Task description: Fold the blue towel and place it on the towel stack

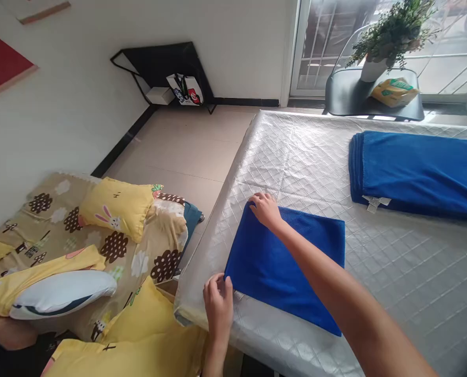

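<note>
A folded blue cloth (292, 262) lies flat on the silver quilted table cover (304, 162). My left hand (218, 303) pinches its near left corner between thumb and fingers. At the far left corner, my right hand (265, 210) has its fingers curled over the cloth's edge, and my right forearm reaches across the cloth and hides part of it. Further right, a thick folded blue blanket (422, 170) lies in layers with a white label (375, 202) sticking out of its near side; neither hand touches it.
Left of the table is a sofa with a patterned cover (139, 262) and yellow cushions (119, 207). A person's arm (9, 330) shows at the lower left. Behind the table stands a chair (343, 97) with a potted plant (390, 39) and a yellow pack (394, 93).
</note>
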Available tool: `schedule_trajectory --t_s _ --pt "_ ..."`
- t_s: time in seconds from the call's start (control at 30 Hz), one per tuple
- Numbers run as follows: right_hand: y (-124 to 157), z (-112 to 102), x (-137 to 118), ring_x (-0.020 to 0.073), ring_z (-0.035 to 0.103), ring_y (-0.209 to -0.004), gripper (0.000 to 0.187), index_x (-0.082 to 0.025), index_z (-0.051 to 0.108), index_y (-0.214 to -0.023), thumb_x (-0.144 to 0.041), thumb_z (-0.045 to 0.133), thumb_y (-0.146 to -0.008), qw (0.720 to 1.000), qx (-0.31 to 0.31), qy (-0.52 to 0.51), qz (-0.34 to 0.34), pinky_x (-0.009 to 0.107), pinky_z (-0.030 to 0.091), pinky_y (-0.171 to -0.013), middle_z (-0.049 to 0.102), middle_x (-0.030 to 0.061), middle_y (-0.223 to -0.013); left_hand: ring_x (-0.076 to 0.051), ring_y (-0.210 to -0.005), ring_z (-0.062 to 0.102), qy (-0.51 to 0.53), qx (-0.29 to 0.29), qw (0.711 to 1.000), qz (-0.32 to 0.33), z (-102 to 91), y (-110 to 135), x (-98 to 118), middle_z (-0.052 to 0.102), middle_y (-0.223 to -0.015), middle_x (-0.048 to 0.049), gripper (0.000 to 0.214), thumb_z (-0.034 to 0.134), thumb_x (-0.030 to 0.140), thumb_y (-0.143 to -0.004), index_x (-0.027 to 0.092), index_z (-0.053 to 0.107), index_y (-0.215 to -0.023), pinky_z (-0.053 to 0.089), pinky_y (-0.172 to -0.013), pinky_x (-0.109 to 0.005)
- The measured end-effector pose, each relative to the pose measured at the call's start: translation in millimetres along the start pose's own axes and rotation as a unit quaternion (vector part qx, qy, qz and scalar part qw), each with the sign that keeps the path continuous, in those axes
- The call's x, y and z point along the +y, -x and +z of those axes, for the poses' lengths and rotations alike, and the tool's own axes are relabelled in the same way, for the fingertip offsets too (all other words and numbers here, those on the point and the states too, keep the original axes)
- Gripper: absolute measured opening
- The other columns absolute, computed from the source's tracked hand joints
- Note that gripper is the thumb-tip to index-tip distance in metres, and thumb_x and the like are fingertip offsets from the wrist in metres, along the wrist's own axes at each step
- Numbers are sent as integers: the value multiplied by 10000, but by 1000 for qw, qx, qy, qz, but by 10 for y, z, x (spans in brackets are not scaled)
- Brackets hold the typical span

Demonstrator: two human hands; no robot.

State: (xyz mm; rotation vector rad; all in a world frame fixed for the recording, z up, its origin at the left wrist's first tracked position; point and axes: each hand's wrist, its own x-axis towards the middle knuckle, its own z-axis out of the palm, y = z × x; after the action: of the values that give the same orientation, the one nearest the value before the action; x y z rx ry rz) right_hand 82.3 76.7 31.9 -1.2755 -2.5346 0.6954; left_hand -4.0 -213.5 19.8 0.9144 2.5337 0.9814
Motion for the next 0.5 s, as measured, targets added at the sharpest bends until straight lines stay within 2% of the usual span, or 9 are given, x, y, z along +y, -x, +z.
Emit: schedule_trajectory --t_s 0.07,0.13,0.2,0.27,0.33,0.4,0.5 --pt "-36 25 -7 294 508 -1156 340 -238 624 -1291 -247 486 -979 1000 -10 -1 1 432 425 -965 603 108 -1289 -310 -1006 635 -12 -1 1000 5 12 34 21 655 -1067 -144 505 539 630 -861 186 632 -1083 548 -876 -483" --pt "-68 38 -36 293 527 -1134 319 -221 645 -1255 -235 481 -982 1000 -20 -4 2 436 425 -957 621 121 -1236 -305 -969 651 -19 -13 1000 -7 9 29 30 676 -1041 -142 574 538 660 -856 180 634 -1155 549 -866 -483" --pt "-55 20 -51 278 554 -1103 280 -212 676 -1190 -241 484 -987 1000 -17 -18 1 420 435 -946 634 119 -1189 -298 -914 672 -18 -41 998 -42 -11 -12 23 705 -1000 -131 623 533 686 -845 181 649 -1192 547 -857 -478" --pt "49 -70 -25 252 581 -1066 254 -217 687 -1156 -257 497 -992 998 9 -59 -2 396 449 -942 647 101 -1146 -310 -878 689 -15 -76 993 -85 -54 -67 17 731 -947 -128 660 566 731 -788 177 698 -1123 544 -852 -481" --pt "272 -273 54 223 607 -1029 230 -231 697 -1122 -281 510 -997 990 58 -130 -14 368 469 -935 662 75 -1098 -337 -891 698 0 -94 989 -114 -130 -112 36 751 -921 -133 681 614 776 -703 177 737 -1004 541 -857 -485" --pt "624 -594 165 205 626 -1011 209 -248 709 -1078 -314 529 -995 973 117 -196 -31 348 490 -927 674 54 -1060 -356 -912 703 30 -89 988 -124 -250 -140 102 764 -909 -128 702 652 815 -613 190 751 -916 541 -863 -481" --pt "1359 -1214 292 206 650 -1009 182 -268 724 -1042 -345 573 -977 952 194 -234 -43 351 520 -912 697 44 -1034 -343 -875 711 70 -88 991 -77 -517 -166 319 767 -863 -96 700 682 856 -505 222 768 -788 556 -829 -443"
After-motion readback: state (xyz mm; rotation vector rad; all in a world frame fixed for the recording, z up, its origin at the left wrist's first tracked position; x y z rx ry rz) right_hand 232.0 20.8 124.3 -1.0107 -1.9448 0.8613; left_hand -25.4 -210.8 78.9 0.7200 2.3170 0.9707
